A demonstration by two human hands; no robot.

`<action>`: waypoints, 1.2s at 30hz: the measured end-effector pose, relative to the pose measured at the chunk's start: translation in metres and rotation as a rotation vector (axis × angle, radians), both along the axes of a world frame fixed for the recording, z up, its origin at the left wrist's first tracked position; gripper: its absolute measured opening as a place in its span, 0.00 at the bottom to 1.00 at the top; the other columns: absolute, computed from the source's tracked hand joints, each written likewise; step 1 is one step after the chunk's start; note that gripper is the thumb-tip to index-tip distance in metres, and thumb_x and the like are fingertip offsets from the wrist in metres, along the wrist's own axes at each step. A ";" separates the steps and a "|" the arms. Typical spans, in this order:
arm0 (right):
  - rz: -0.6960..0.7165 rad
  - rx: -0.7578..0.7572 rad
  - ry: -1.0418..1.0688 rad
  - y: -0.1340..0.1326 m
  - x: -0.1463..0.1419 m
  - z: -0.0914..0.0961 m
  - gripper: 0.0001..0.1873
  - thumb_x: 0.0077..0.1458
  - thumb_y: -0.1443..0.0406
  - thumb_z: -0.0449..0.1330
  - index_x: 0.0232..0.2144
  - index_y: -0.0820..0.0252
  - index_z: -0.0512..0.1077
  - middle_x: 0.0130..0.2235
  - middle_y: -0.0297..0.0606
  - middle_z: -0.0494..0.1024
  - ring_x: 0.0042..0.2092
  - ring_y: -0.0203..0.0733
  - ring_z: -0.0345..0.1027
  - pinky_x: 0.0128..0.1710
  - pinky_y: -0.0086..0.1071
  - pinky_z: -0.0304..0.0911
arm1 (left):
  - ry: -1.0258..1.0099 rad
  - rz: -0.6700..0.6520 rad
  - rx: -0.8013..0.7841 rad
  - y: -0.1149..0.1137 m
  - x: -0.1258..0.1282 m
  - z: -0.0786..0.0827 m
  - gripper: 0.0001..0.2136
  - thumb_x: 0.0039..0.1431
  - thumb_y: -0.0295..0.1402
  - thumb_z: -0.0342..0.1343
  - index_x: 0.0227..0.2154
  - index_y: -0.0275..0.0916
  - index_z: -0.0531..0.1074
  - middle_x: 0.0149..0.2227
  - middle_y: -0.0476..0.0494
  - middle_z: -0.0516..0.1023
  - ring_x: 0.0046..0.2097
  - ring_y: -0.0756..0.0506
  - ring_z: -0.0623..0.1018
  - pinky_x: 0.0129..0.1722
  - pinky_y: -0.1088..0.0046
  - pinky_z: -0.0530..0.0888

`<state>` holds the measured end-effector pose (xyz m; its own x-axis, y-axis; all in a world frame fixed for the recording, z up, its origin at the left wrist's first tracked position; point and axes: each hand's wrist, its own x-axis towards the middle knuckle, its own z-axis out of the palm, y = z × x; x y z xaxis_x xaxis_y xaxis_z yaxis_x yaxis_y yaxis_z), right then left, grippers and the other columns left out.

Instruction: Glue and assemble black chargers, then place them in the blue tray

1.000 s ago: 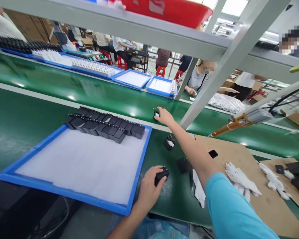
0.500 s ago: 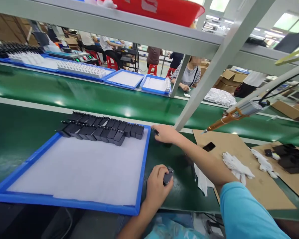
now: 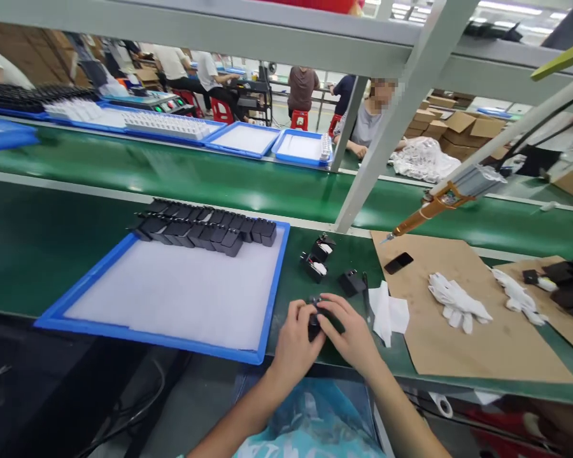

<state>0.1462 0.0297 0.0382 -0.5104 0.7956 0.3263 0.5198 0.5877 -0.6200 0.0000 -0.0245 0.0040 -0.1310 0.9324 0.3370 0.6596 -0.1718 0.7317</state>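
Observation:
My left hand (image 3: 295, 340) and my right hand (image 3: 352, 332) are closed around one black plug adapter (image 3: 314, 326) near the table's front edge. My fingers cover most of it. Beyond my hands lie two black adapter housings with white pieces on them, a nearer one (image 3: 314, 267) and a farther one (image 3: 323, 247). Another black adapter (image 3: 351, 283) rests just past my right hand, beside a thin black tool (image 3: 367, 298). To the left, a blue tray (image 3: 266, 318) lined with white sheet holds rows of black adapters (image 3: 191, 230) at its far end.
A white cloth or paper (image 3: 389, 313) lies right of my hands. Brown cardboard (image 3: 496, 350) carries a dark phone-like slab (image 3: 398, 263) and white gloves (image 3: 458, 302). An orange screwdriver (image 3: 420, 213) hangs above. A metal post (image 3: 377, 159) rises behind. A co-worker (image 3: 363, 130) sits across the green belt (image 3: 229, 184).
My right hand has come back from beside the tray's far right corner to join my left hand on the adapter. The two housings with white pieces now show. The view has shifted.

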 end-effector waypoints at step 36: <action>0.091 -0.335 0.330 -0.001 -0.139 -0.064 0.44 0.49 0.69 0.55 0.67 0.56 0.46 0.50 0.47 0.76 0.20 0.34 0.64 0.20 0.36 0.69 | -1.223 0.834 0.649 -0.056 -0.382 0.163 0.11 0.59 0.32 0.44 0.42 0.34 0.64 0.40 0.45 0.76 0.46 0.48 0.78 0.48 0.71 0.77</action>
<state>0.0071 0.0288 -0.0259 -0.4949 0.8418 0.2157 0.2193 0.3612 -0.9063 -0.3818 -0.0807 0.1669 -0.9746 0.2170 -0.0553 -0.1701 -0.5568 0.8130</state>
